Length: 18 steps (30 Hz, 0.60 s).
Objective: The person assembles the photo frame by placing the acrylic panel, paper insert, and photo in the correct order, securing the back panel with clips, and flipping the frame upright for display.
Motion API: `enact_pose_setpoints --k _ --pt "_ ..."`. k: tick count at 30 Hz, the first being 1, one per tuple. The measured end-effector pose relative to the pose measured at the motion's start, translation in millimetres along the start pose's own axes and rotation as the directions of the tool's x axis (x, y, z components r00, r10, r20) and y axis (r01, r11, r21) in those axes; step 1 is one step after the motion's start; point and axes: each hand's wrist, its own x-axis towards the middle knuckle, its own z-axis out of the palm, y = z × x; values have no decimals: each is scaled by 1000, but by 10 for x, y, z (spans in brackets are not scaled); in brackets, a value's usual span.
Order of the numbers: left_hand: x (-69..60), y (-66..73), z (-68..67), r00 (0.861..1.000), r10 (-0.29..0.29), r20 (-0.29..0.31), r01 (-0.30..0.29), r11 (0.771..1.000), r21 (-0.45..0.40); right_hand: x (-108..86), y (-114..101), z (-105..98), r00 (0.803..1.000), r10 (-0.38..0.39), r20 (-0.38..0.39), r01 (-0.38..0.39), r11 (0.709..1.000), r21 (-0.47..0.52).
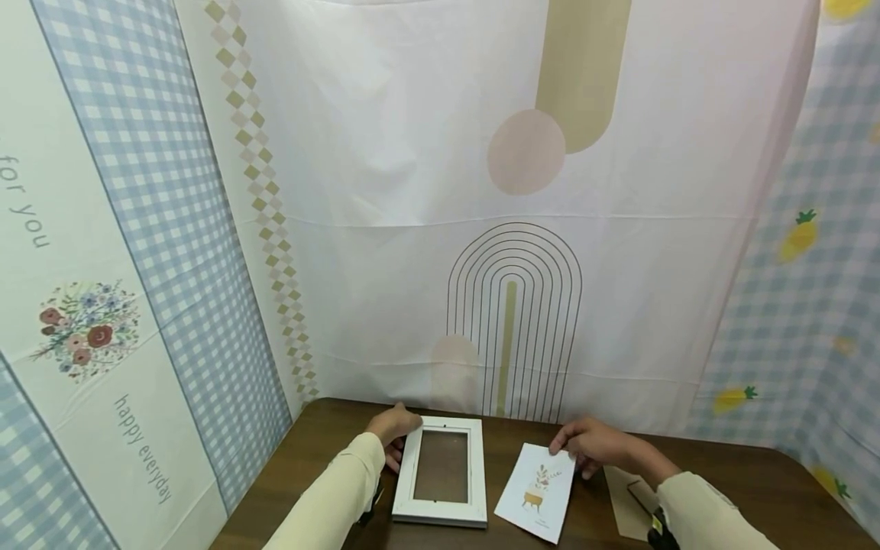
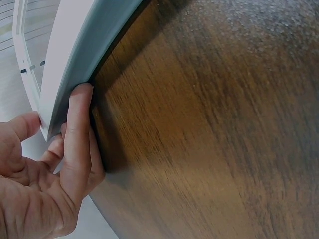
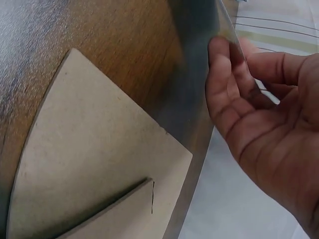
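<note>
On the brown table [image 1: 302,458], far side, working from the left: my left hand [image 1: 393,434] has the upper left corner of a white frame [image 1: 407,481], thumb over the rim, fingers curled along its outer side. Frame is face to the ceiling, bare wood colour showing through the opening; whether a clear pane sits there I can't tell, nor whether the underside is fully flat. Small dark tabs at the top and bottom inner edges. Risk: held at one corner only, it could swivel if I push unevenly. Just right of the frame, apart from it, a white card [image 1: 532,493] printed with a plant in a yellow pot. My right hand [image 1: 591,444] pinches its far right corner, thumb against fingers, nearly closed; the card looks thin and edge-on from the right wrist. Too hard a squeeze could crease that corner; too light, and it could slip. Farther right, a tan board [image 1: 624,496] with a raised strip [image 3: 117,211] lies partly beneath my right sleeve [image 1: 708,512]. A careless sweep of that forearm could snag the strip or shove the board.
</note>
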Motion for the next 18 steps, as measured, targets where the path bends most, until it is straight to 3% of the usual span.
enact_pose_setpoints --k 8,14,18 --pt "32 -8 5 1000 5 7 -5 999 33 -2 29 -33 992 -53 118 49 998 32" --pt "31 -8 4 1000 5 2 -5 1000 29 -28 25 -33 978 -150 142 156 987 -29" --pt "1 14 0 1000 3 -10 -3 999 39 -11 14 -17 958 -244 153 250 968 -21"
